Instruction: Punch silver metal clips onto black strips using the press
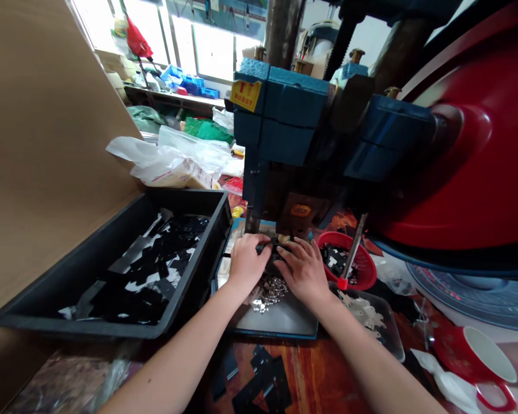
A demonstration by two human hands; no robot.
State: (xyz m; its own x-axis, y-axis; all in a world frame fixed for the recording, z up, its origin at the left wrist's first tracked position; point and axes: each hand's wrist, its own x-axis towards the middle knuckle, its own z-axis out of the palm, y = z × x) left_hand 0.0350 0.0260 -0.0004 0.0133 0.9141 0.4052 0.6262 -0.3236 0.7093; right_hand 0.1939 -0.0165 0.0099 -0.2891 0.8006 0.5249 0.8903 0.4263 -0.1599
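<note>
My left hand [249,260] is at the press's base, its thumb and forefinger bent around something dark I cannot make out. Facing it, my right hand [305,269] has its fingers apart, with the tips on the dark die block [276,261] under the press head. A blue press [291,115] stands directly above both hands, its ram [304,210] just beyond the fingertips. Small shiny metal pieces [270,293] lie heaped on the grey base plate [271,322] between my wrists.
To the left stands a black tray [155,329] of black and silvery sheet pieces. A red bowl [369,261] and a clear box [395,339] hold parts on the right. Black pieces [265,391] lie in front. A red flywheel [470,155] and red mug [470,351] are farther right.
</note>
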